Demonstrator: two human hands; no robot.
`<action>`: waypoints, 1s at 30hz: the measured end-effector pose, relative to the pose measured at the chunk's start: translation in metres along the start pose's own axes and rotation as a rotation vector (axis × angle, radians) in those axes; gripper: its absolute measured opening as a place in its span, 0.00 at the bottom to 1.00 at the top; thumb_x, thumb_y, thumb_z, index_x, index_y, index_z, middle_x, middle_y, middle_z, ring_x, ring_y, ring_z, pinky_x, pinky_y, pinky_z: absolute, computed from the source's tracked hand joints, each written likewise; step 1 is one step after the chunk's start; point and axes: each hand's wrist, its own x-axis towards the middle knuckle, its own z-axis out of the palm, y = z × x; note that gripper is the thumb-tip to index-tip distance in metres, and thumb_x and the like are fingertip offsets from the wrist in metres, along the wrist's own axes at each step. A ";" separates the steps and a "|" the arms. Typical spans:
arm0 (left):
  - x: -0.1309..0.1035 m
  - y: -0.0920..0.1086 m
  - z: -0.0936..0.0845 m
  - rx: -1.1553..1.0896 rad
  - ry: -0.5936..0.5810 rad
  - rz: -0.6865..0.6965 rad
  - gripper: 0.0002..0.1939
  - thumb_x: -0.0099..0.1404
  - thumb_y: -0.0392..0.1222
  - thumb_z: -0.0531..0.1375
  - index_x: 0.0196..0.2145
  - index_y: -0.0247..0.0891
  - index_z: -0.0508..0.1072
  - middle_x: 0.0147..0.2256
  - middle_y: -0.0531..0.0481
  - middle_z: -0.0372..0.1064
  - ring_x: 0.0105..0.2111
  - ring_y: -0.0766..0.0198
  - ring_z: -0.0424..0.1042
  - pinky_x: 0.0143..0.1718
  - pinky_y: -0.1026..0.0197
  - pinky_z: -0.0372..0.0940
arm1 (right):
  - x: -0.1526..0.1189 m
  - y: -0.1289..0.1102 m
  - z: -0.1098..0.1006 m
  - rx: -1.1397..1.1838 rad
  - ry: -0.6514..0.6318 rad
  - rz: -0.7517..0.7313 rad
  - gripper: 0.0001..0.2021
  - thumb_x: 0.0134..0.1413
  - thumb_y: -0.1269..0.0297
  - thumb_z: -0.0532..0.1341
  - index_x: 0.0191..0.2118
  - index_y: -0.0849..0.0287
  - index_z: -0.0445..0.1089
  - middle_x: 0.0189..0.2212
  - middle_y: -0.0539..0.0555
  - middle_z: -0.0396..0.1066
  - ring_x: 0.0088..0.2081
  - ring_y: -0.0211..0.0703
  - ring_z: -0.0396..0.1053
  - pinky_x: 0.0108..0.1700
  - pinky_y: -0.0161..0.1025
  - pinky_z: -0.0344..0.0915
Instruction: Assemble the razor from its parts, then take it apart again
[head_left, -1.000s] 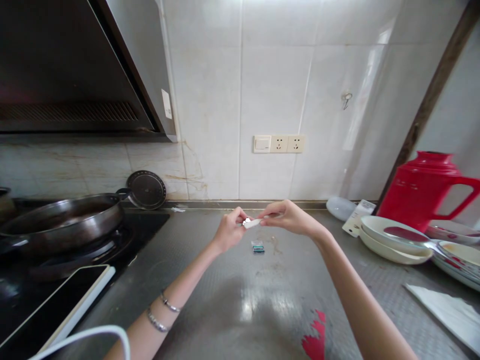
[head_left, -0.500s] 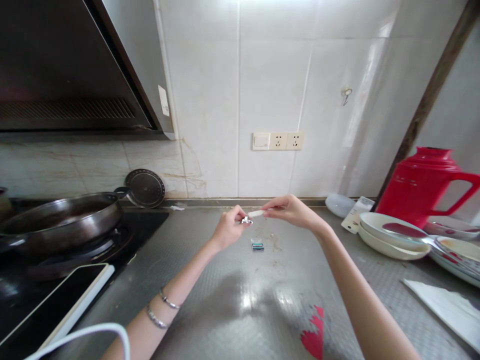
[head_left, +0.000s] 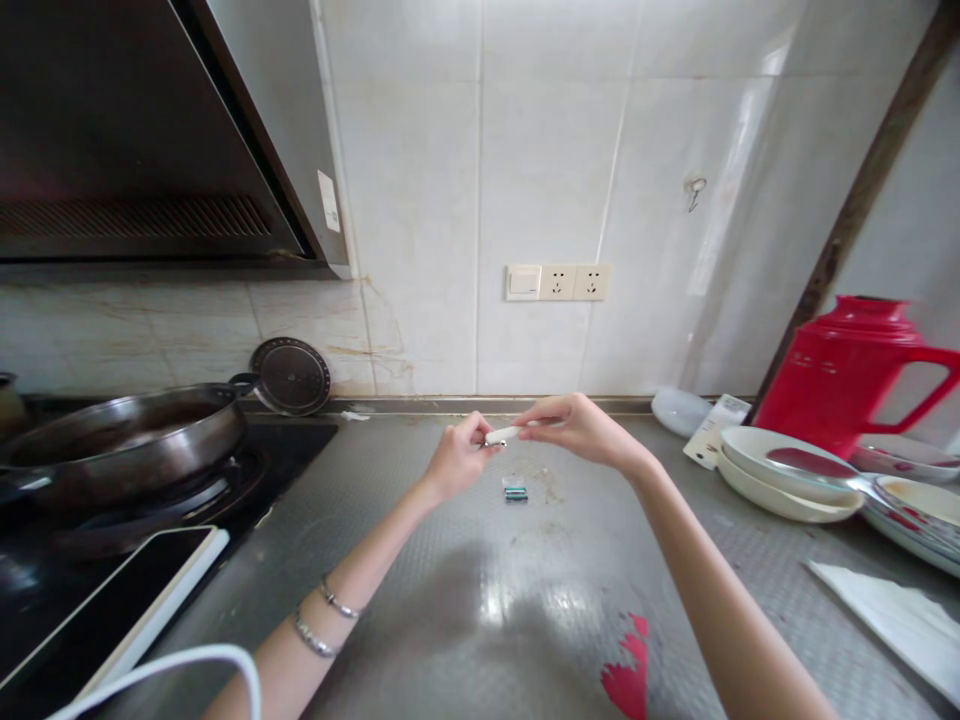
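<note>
Above the bench [head_left: 420,600], the left hand [head_left: 455,458] pinches a small shiny piece [head_left: 501,444]; the right hand [head_left: 576,430], closed on a white piece [head_left: 501,435], has just brought it over the shiny one, so the two now seem to meet. A teal-and-black item [head_left: 515,494] lies nearby.

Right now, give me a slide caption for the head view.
Right hand holds a small white piece close to the left hand, above a gray countertop.

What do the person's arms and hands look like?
The left hand and right hand wear no gloves, and no sleeves show. The left arm wears two silvery bracelets: a slim one nearer the hand, and a chunkier, bumpy-looking one further back. The right arm has none showing.
</note>
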 end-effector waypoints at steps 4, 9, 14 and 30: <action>0.000 0.003 -0.001 0.034 0.016 0.017 0.08 0.54 0.39 0.61 0.26 0.37 0.63 0.24 0.55 0.70 0.26 0.68 0.69 0.27 0.69 0.58 | 0.000 -0.002 0.001 0.001 -0.025 -0.029 0.13 0.47 0.57 0.62 0.37 0.57 0.77 0.33 0.53 0.76 0.35 0.43 0.70 0.38 0.36 0.64; 0.000 0.002 -0.002 0.004 -0.005 0.040 0.07 0.54 0.37 0.61 0.28 0.37 0.63 0.28 0.53 0.72 0.29 0.66 0.71 0.30 0.68 0.60 | -0.001 0.003 -0.003 -0.008 0.044 0.023 0.13 0.46 0.57 0.62 0.36 0.58 0.77 0.33 0.54 0.76 0.36 0.44 0.70 0.39 0.37 0.64; -0.001 0.004 -0.003 0.060 0.006 0.052 0.06 0.54 0.37 0.60 0.27 0.37 0.64 0.26 0.54 0.72 0.28 0.67 0.71 0.29 0.68 0.60 | 0.000 -0.001 0.000 -0.005 -0.032 -0.032 0.13 0.48 0.57 0.61 0.38 0.57 0.76 0.32 0.53 0.76 0.35 0.43 0.70 0.38 0.36 0.64; 0.000 0.003 -0.003 -0.016 0.019 0.050 0.06 0.55 0.37 0.60 0.28 0.37 0.64 0.29 0.51 0.73 0.31 0.65 0.73 0.32 0.68 0.62 | 0.001 0.013 -0.007 0.003 0.046 0.068 0.16 0.45 0.54 0.63 0.36 0.60 0.77 0.31 0.54 0.76 0.35 0.45 0.71 0.36 0.37 0.64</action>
